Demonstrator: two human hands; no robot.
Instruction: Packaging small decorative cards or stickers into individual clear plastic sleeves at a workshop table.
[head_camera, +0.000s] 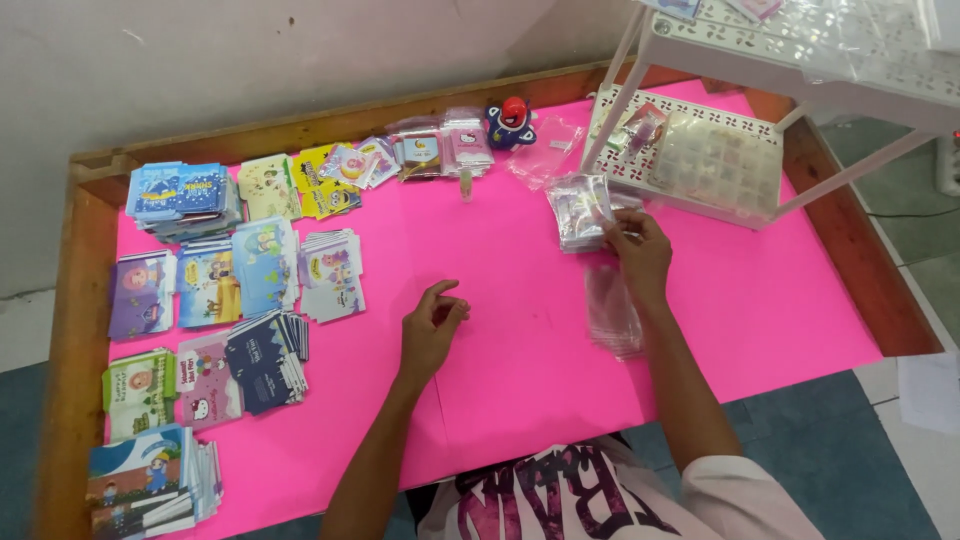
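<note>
**Reaching for the clear sleeves, cards waiting on the left**

My right hand is out over the far side of the pink table cover, fingertips closed on the near edge of a pile of shiny clear plastic sleeves that sits just in front of the white perforated rack. It looks like a pinch on the top sleeve, though I can't tell whether one sleeve or several are caught in it. A second, flatter stack of clear sleeves lies under my right wrist, nearer to me.

My left hand rests on the pink cover near the middle, fingers curled loosely together, holding nothing.

Along the left side the small printed cards are laid out in sorted piles: blue cards at the far corner, yellow cards beside them, dark navy cards closer in, and more stacks down to the near edge. A small blue and red toy figure stands at the far rim.

As I judge it, the sorting of cards looks done. No card is in either hand and none lies by the sleeves, so the sleeving seems barely begun, with all these piles left
</note>
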